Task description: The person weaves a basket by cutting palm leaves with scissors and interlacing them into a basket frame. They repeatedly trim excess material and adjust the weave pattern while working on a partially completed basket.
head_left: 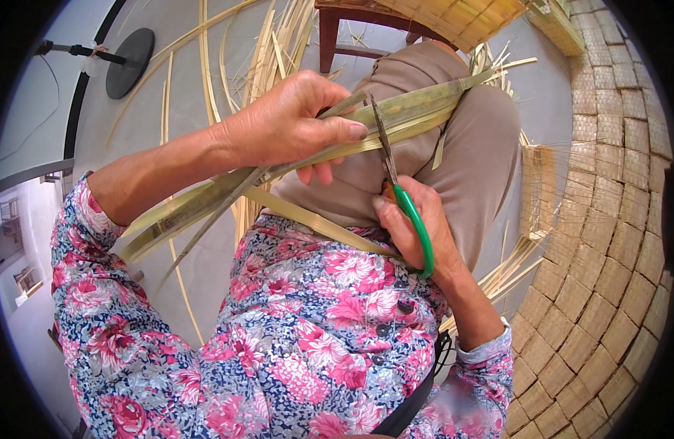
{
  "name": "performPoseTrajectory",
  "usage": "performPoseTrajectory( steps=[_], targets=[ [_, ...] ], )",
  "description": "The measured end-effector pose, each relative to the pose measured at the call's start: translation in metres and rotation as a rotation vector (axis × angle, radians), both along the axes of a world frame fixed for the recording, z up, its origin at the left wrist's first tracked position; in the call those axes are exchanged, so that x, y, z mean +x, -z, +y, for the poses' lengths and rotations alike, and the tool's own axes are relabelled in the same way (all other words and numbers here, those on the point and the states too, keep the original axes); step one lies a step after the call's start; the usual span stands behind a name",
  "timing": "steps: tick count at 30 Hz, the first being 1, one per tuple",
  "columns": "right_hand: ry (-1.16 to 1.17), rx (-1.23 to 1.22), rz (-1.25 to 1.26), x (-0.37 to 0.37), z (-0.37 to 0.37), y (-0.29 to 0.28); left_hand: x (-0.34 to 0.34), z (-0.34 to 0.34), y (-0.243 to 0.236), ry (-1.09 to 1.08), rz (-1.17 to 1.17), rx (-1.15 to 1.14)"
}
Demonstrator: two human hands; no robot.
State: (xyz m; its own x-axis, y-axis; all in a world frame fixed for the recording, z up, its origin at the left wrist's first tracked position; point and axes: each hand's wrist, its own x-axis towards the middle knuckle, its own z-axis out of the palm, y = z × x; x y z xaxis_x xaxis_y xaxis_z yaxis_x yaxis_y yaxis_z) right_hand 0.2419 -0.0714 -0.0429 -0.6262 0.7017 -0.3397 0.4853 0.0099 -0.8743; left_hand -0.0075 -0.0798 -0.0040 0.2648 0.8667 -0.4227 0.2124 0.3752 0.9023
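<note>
My left hand (289, 124) is closed on a bundle of long, flat green and pale yellow bamboo strips (428, 102), thumb on top, over my lap. The bundle slants from lower left to upper right across my knees. In my right hand (428, 223) is a pair of scissors (417, 227) with green handles. Their dark blades point up and cross the strips just right of my left thumb; I cannot make out whether they bite into them. A narrow grey-green strip (205, 228) hangs down below my left wrist. Another pale strip (319, 223) lies across my lap.
Many loose strips (267, 55) lie on the grey floor ahead. A dark red wooden stool (327, 36) bears a woven yellow piece (454, 18). A large woven mat (600, 227) covers the right side. A round black stand base (130, 64) stands at far left.
</note>
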Motion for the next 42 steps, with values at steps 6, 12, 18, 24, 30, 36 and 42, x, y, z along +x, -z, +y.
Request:
performPoseTrajectory(
  steps=[6, 12, 18, 24, 30, 36, 42],
  targets=[
    [-0.044, -0.148, -0.004, -0.002, 0.015, -0.018, 0.007, -0.003, -0.003, -0.014, -0.056, 0.061],
    [-0.022, -0.001, -0.032, -0.003, 0.01, -0.016, 0.006, -0.004, 0.002, -0.031, -0.12, 0.037],
    [0.03, 0.038, 0.032, -0.001, 0.003, -0.005, 0.002, -0.002, 0.002, -0.029, -0.073, -0.017],
    [0.072, 0.052, 0.083, 0.002, -0.002, 0.011, 0.005, 0.0, 0.003, -0.033, -0.068, -0.07],
    [0.001, 0.034, -0.013, 0.002, 0.007, -0.01, 0.009, 0.002, 0.009, -0.016, -0.125, 0.021],
    [-0.067, 0.019, -0.099, -0.001, 0.023, -0.015, 0.008, 0.005, 0.009, -0.031, -0.147, 0.005],
    [0.013, 0.035, 0.039, -0.006, 0.008, 0.006, 0.008, 0.004, 0.004, -0.02, -0.117, -0.036]
  ],
)
